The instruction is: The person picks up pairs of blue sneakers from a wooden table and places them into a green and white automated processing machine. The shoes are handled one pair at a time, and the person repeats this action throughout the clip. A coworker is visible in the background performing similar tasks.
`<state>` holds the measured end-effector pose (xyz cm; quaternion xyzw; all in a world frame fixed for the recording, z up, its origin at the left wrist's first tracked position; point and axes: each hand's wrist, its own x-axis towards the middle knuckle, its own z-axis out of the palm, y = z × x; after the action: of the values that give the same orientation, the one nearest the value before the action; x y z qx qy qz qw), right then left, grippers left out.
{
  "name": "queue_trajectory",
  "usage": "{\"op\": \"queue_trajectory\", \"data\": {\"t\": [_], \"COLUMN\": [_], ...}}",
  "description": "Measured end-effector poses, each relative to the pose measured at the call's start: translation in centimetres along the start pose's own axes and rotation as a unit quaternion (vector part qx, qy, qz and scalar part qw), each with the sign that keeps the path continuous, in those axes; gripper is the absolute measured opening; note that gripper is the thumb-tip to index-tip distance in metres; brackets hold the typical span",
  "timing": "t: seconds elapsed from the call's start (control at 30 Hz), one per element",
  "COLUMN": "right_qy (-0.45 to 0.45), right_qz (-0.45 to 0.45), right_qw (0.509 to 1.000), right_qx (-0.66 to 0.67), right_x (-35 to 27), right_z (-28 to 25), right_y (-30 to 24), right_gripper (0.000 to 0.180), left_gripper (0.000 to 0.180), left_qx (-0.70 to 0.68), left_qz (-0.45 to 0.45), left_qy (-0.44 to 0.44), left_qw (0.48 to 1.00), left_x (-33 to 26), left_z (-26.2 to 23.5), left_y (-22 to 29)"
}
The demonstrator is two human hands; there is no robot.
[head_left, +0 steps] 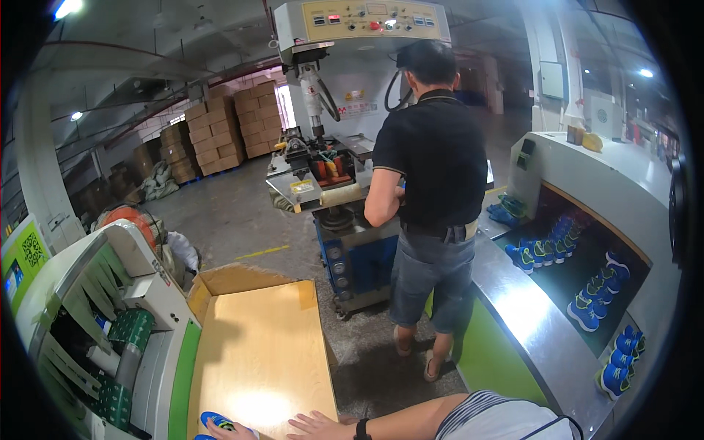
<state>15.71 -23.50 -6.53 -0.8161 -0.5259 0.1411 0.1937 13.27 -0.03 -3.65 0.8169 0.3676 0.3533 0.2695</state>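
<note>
At the lower edge, my left hand (236, 432) is closed over a blue sports shoe (213, 418) with a pale trim. The shoe rests at the near end of a light wood-topped table (264, 345), and more blue shows just below it, cut off by the picture's edge. My right hand (314, 426) lies flat on the same tabletop, a short way right of the shoe. Its fingers are spread and nothing is in them. A black band circles my right wrist.
A co-worker (433, 154) stands ahead, back turned, at a pressing machine (334, 172). To the right, a conveyor machine (524, 315) carries several blue shoes (584, 312). On the left stands a machine with fabric strips (84, 282) over a green belt (132, 326). Stacked cartons (213, 132) are farther back.
</note>
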Motion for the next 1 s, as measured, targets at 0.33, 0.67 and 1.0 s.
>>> {"op": "queue_trajectory", "data": {"t": [0.33, 0.67, 1.0], "right_qy": [-0.023, 0.010, 0.015], "right_qz": [0.009, -0.005, -0.010], "right_qw": [0.999, 1.000, 1.000], "right_qx": [0.021, -0.010, 0.005], "right_x": [-0.5, -0.1, -0.5], "right_z": [-1.4, 0.5, 0.2], "right_y": [-0.8, 0.0, -0.1], "right_gripper": [0.110, 0.108, 0.107], "left_gripper": [0.079, 0.069, 0.064], "left_qx": [0.018, 0.013, 0.013], "left_qz": [0.002, 0.040, 0.029], "left_qy": [-0.027, 0.007, -0.002], "left_qw": [0.999, 0.999, 1.000], "left_x": [-0.1, -0.2, -0.4], "left_z": [0.7, -0.1, -0.7], "left_y": [-1.2, -1.0, 0.1]}}
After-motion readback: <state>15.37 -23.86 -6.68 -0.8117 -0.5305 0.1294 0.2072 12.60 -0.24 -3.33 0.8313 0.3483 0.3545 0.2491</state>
